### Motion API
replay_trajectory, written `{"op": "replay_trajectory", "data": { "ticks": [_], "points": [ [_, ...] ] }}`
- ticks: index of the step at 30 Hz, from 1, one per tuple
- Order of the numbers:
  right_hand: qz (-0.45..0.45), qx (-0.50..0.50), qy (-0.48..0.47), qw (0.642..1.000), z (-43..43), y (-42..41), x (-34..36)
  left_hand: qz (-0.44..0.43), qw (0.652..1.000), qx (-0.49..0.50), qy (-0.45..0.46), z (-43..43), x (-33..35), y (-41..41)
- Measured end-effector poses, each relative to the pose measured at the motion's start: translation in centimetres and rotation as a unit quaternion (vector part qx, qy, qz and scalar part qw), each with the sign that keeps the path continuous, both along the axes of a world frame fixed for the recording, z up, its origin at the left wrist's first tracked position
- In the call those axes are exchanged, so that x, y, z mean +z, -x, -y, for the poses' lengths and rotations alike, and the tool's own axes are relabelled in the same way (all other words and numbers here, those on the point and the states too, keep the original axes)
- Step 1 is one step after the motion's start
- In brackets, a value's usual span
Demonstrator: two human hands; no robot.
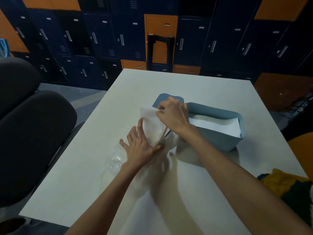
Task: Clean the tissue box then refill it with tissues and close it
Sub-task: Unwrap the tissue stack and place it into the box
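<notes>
A blue-grey tissue box stands open on the white table, right of centre, with a stack of white tissues inside. Its blue lid lies flat just behind my hands. My right hand pinches the top edge of a wad of white tissues that sticks up out of a clear plastic wrapper. My left hand presses on the wrapper and braces the base of the wad, fingers spread.
A dark padded chair stands at the table's left edge. A yellow and green cloth lies at the right edge. Blue and orange lockers line the wall behind, with a black trolley handle past the far edge.
</notes>
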State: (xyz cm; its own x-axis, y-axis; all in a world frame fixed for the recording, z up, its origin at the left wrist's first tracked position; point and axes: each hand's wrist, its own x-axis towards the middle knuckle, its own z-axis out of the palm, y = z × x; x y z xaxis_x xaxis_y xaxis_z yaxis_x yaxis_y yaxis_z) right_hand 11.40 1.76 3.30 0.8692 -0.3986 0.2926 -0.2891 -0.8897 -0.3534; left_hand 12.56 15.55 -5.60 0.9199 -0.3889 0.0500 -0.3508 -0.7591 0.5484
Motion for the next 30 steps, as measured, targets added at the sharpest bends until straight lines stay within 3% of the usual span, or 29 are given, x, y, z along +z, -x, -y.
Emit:
{"op": "replay_trajectory", "data": {
  "ticks": [3, 11, 15, 19, 24, 27, 30],
  "points": [
    [0.043, -0.004, -0.052, 0.998, 0.7, 0.2, 1.4, -0.013, 1.000, 0.001, 0.013, -0.1, 0.0, 0.0],
    [-0.020, 0.065, -0.193, 0.979, 1.0, 0.8, 2.4, -0.033, 0.999, 0.004, 0.030, 0.2, 0.4, 0.2],
    [0.009, 0.050, -0.218, 0.975, 1.3, 0.7, 2.2, -0.046, 0.998, -0.004, 0.043, 0.2, 0.6, 0.2],
    [0.067, 0.045, -0.218, 0.973, 2.1, 0.8, 3.3, -0.086, 0.991, -0.021, 0.099, 0.2, 2.0, -1.0],
    [0.149, 0.040, -0.202, 0.967, 2.9, 1.3, 5.4, -0.130, 0.956, -0.040, 0.258, 0.7, 5.6, -3.8],
    [0.185, 0.007, -0.191, 0.964, 3.3, 1.3, 6.6, -0.086, 0.953, -0.049, 0.286, 1.4, 7.8, -3.9],
    [0.218, -0.016, -0.188, 0.958, 3.3, 1.2, 7.7, 0.031, 0.964, -0.098, 0.246, 2.5, 8.5, -2.0]
  ]
}}
